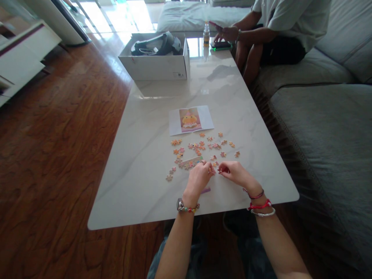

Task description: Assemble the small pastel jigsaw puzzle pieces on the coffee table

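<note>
Both hands are low over the near part of the white table, close together among small jigsaw puzzle pieces [201, 145]. My left hand [198, 179] has its fingers pinched on a pale pink and orange puzzle piece [211, 170]. A dark reddish puzzle piece [220, 171] shows at the fingertips of my right hand [236, 173], which is also closed in a pinch. Just beyond my left hand lies a partly joined strip of pieces [188, 162], its right end hidden by the hand. A purple strip [205, 190] is partly covered by my left wrist.
A paper with a printed yellow character [190, 119] lies beyond the pieces on the marble-patterned table [139, 155]. Farther back stand a white box [157, 68] holding a device and a small bottle [206, 35]. A person [279, 35] sits on the grey sofa [328, 116] at right, holding a phone.
</note>
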{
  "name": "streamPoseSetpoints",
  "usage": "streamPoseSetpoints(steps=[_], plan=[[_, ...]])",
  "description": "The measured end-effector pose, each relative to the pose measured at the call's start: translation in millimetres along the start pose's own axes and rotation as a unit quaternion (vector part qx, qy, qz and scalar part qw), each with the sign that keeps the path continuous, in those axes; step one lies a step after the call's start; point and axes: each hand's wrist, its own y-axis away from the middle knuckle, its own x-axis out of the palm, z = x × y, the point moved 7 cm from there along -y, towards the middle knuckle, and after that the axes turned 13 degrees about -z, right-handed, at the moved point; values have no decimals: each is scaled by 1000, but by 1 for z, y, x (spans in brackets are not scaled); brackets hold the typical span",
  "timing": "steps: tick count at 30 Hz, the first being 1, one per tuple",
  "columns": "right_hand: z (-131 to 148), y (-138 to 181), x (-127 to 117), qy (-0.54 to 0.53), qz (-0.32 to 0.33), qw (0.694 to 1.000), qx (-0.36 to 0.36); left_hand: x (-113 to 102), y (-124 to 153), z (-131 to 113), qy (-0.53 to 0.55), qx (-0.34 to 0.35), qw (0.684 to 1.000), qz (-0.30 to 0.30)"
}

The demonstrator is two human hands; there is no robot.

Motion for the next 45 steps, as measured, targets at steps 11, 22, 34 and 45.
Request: streamPoseSetpoints(steps=[11,22,34,45], plan=[[7,1,-4,-23,4,1000,18,-3,-1,4,10,9,1000,-2],[-2,2,-1,-106,-7,989,100,-3,-1,6,-23,3,1000,10],[0,0,-1,-97,-19,987,127,-3,-3,6,-25,9,1000,2],[-38,-4,-42,102,-183,971,117,-8,-10,-4,2,10,998,-69]])
